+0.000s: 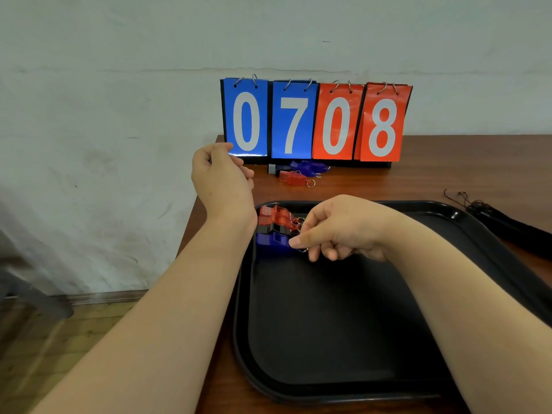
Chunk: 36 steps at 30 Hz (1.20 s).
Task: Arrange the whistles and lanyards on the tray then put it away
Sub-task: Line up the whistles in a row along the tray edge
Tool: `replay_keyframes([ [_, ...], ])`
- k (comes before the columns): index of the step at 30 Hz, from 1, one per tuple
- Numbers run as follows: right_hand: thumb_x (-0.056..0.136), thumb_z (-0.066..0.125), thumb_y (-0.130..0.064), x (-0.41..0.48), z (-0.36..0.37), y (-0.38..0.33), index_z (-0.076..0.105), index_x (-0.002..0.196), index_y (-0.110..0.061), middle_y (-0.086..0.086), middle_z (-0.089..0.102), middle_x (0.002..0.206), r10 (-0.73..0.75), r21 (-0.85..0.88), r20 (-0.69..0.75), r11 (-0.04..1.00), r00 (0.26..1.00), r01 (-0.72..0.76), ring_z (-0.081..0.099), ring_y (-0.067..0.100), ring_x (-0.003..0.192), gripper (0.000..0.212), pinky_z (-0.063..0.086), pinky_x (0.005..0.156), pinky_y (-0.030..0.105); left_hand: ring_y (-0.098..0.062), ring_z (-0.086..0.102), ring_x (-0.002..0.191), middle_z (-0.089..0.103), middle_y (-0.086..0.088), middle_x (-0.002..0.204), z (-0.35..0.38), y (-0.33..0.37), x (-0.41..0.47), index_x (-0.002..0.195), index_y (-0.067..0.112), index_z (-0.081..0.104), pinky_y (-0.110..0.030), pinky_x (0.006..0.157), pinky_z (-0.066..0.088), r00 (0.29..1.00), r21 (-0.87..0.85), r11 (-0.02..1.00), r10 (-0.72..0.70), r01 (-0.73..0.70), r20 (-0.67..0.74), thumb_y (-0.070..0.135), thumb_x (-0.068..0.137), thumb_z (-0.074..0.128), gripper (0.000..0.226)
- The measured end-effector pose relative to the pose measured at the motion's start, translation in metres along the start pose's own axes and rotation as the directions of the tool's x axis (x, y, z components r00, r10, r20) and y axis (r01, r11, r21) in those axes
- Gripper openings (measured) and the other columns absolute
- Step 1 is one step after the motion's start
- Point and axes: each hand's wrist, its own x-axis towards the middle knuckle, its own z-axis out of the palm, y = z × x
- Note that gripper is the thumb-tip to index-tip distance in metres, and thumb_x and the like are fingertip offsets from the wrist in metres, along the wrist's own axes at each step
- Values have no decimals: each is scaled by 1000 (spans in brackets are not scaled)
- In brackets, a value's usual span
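Observation:
A black tray (pixel 328 324) lies on the brown table in front of me. Two red whistles (pixel 273 215) lie in its far left corner, and a blue whistle (pixel 273 240) lies just below them. My right hand (pixel 340 228) pinches the blue whistle at its ring end. My left hand (pixel 221 177) hovers over the table's far left corner with loosely curled fingers and holds nothing. Beyond the tray, a red whistle (pixel 291 177) and purple-blue whistles (pixel 307 167) lie on the table. Black lanyards (pixel 501 222) lie to the right of the tray.
A flip scoreboard (pixel 313 124) reading 07 in blue and 08 in red stands at the table's back edge against the wall. The table's left edge (pixel 191 228) drops to a wooden floor just left of the tray.

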Motion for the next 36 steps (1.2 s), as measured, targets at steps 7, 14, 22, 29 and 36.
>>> replay_keyframes([
  [7, 84, 76, -25, -1, 0, -1, 70, 86, -10, 3, 69, 64, 5, -15, -7, 1000, 1000, -5, 47, 7, 42, 16, 36, 42, 16, -8, 48, 46, 52, 1, 63, 1, -1, 0, 101, 11, 58, -20, 39, 34, 1000, 3, 1000, -4, 4, 9, 9, 97, 41, 18],
  [14, 86, 74, -29, -3, -2, 1, 67, 82, -10, -1, 62, 57, -70, 121, -117, 989, 991, 84, 43, 7, 43, 20, 36, 44, 18, -17, 65, 54, 61, 0, 57, 2, 2, -3, 102, 10, 61, -31, 59, 52, 981, -26, 996, -85, 91, 177, 10, 97, 43, 19],
  [22, 94, 65, -25, 1, -5, 1, 67, 111, -13, 6, 71, 98, -165, 482, -238, 836, 957, 264, 44, 7, 51, 22, 35, 47, 17, -22, 73, 98, 77, -7, 98, 7, 4, -18, 119, 10, 59, -46, 83, 60, 829, 139, 989, -120, 51, 547, 26, 104, 41, 28],
  [29, 98, 56, -31, -4, -5, -1, 62, 119, -10, 7, 71, 88, -239, 734, 14, 662, 971, 152, 37, 6, 50, 30, 30, 40, 12, -18, 68, 111, 74, -6, 111, 7, 4, -24, 125, 9, 55, -34, 91, 53, 749, 35, 999, -47, 32, 660, 30, 107, 36, 34],
  [36, 98, 56, -30, -6, -6, 1, 59, 125, -8, 3, 65, 77, -277, 765, 82, 633, 957, 118, 39, 5, 49, 35, 31, 39, 11, -15, 66, 114, 73, -3, 115, 7, 5, -25, 129, 11, 53, -29, 87, 54, 723, 65, 998, -28, -24, 690, 30, 107, 31, 36],
])
